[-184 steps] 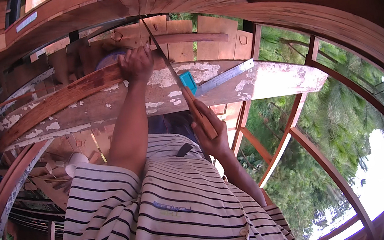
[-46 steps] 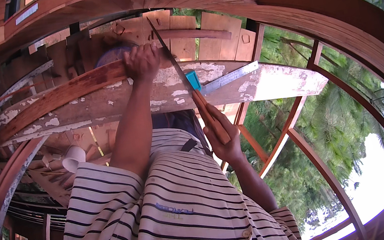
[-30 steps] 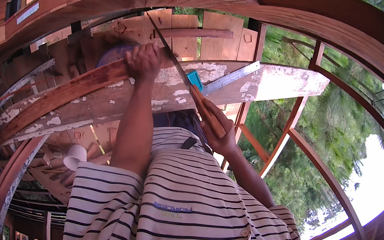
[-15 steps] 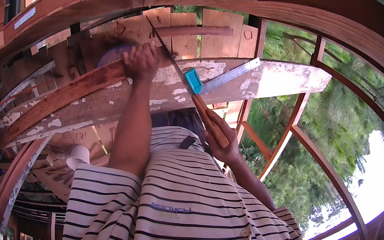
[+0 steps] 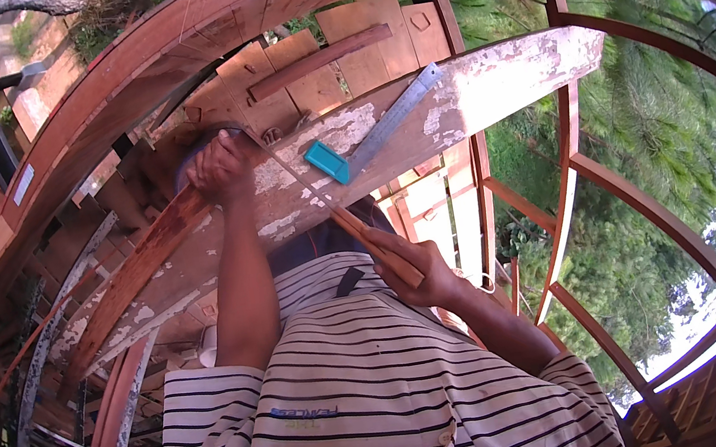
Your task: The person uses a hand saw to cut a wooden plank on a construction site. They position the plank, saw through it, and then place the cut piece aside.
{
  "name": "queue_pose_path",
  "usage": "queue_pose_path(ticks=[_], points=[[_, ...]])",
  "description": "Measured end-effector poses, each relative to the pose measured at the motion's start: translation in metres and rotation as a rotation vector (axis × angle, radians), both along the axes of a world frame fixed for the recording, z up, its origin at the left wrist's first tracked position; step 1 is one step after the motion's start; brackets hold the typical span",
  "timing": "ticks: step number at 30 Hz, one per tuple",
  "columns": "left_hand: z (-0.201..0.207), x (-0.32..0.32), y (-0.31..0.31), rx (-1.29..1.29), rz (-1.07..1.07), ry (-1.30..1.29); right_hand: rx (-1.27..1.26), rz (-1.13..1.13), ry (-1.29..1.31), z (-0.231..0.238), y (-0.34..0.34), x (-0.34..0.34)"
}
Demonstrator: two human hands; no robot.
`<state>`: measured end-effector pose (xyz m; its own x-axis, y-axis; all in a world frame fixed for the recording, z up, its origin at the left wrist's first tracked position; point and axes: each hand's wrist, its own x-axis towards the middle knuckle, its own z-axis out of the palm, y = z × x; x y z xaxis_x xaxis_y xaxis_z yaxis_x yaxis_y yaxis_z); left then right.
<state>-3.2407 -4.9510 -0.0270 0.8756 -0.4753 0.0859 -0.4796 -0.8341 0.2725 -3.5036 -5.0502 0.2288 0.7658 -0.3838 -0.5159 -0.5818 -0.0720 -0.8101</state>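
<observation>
My left hand [image 5: 220, 168] is closed over the end part of a long reddish-brown wooden strip [image 5: 134, 259], which lies along a paint-flaked plank [image 5: 496, 89]. In my right hand [image 5: 421, 265] is the wooden handle of a handsaw [image 5: 305, 185]. Its thin blade, seen nearly edge-on, slants up and left to the strip's end, just right of my left hand. Whether the teeth touch the wood I cannot tell. Right of the blade, a try square [image 5: 327, 163] with a teal stock and a metal rule rests on the plank.
Beyond the plank are several upright boards, with a loose wooden batten [image 5: 318, 61] against them. A curved timber beam [image 5: 154, 59] spans the far side. Framing posts [image 5: 565, 172] stand at the right before green trees. More timbers [image 5: 124, 429] rise at the lower left.
The view has turned, so the plank now slopes up to the right. The saw lies at a flatter slant, with its handle lower. Both hands keep their grips.
</observation>
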Motion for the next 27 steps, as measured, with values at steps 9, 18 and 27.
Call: queue_pose_path(ticks=[9, 18, 27], points=[[-0.001, -0.001, 0.001, 0.155, -0.003, 0.077, 0.106, -0.022, -0.021, 0.019, -0.003, -0.008], [0.005, -0.003, -0.004, 0.268, -0.017, 0.096, 0.056, -0.039, -0.117, -0.060, -0.011, 0.073], [-0.002, 0.000, 0.001, 0.117, -0.017, 0.069, 0.144, 0.019, 0.051, 0.055, -0.019, -0.008]])
